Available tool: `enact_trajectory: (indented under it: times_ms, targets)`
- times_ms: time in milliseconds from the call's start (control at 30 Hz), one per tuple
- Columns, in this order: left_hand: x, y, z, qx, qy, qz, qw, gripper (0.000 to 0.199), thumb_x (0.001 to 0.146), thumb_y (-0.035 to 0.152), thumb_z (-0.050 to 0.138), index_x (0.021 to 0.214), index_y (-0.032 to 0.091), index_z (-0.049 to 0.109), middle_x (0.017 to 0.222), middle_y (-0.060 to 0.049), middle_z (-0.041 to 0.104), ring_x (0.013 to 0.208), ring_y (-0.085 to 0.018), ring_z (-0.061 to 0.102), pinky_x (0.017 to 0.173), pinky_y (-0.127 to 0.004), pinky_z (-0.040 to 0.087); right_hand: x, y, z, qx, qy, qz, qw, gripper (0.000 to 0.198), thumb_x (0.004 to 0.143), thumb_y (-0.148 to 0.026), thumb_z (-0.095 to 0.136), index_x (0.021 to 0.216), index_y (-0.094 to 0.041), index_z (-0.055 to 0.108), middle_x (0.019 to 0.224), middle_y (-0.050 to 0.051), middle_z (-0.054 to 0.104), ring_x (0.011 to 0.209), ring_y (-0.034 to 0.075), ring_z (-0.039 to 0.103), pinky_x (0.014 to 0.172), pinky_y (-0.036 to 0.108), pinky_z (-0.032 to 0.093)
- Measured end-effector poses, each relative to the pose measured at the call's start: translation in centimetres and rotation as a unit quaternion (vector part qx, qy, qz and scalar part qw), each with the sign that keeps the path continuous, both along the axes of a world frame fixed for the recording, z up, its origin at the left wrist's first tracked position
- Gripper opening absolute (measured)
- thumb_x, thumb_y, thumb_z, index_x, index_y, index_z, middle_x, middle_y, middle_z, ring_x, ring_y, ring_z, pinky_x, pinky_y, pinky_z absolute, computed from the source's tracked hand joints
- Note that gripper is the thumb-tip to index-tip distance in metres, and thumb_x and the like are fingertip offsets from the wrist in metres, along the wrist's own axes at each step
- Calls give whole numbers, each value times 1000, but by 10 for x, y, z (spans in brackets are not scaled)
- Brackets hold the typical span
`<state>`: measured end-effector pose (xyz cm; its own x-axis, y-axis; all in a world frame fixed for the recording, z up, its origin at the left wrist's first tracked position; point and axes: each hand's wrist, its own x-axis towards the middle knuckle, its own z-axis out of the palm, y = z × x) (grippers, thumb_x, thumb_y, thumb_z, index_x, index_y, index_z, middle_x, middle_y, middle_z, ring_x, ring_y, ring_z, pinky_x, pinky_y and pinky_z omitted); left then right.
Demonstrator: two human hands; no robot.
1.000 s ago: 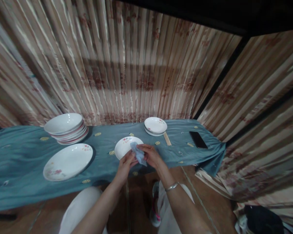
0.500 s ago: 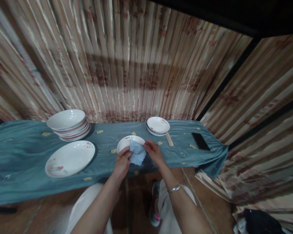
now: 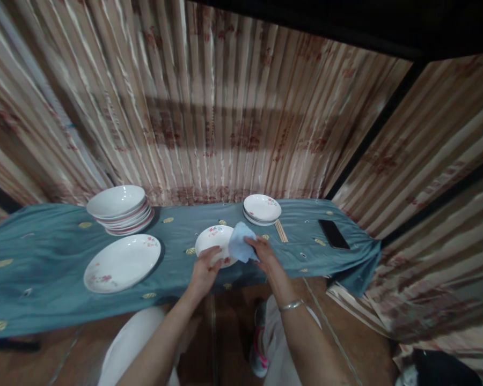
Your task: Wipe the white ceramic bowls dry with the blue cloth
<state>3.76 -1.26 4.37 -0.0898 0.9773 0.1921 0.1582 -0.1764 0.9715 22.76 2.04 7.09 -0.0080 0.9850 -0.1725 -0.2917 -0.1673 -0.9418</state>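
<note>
A white plate with small flowers (image 3: pixel 211 241) lies in front of me near the table's front edge. My left hand (image 3: pixel 205 269) grips its near-left rim, fingers over the edge. A light blue cloth (image 3: pixel 240 244) is pinched in my right hand (image 3: pixel 263 252), which wears a silver bangle at the wrist. The cloth covers the plate's right rim. My right fingers are partly hidden by the cloth.
At the left stand a stack of white bowls and plates (image 3: pixel 118 203) and a large oval plate (image 3: pixel 123 264). Small stacked plates (image 3: pixel 261 208), chopsticks (image 3: pixel 281 231) and a black phone (image 3: pixel 334 234) lie to the right. A blue-green cloth (image 3: pixel 177 279) covers the table; curtains hang behind.
The blue cloth has moved right, from the plate's near middle to its right rim, with my right hand. My left hand has let go of the cloth and stays at the plate.
</note>
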Motion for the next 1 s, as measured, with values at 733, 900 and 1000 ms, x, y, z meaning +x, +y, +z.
enact_trajectory:
  times_ms: [733,900,1000]
  targets:
    - [8,16,59,-148,-280,73,946,28,50,28,85,71,14,73,62,-4,69,62,-18,61,69,-29,46,16,31,7,139,-71,-233,960,41,69,-46,59,94,-15,69,85,6,72,87,26,63,83,39,49]
    - [6,16,66,-167,-389,43,905,25,51,19,83,70,9,70,62,-6,69,59,-16,62,68,-30,48,-27,19,14,319,-309,-152,883,43,87,-36,43,121,-16,61,126,12,62,123,25,51,108,41,35]
    - [-3,18,59,-156,-414,54,895,16,56,13,78,69,10,69,63,-5,69,59,-14,62,67,-27,48,-66,-2,14,405,-442,-60,798,53,92,-33,41,141,-13,42,149,14,38,141,25,28,114,45,24]
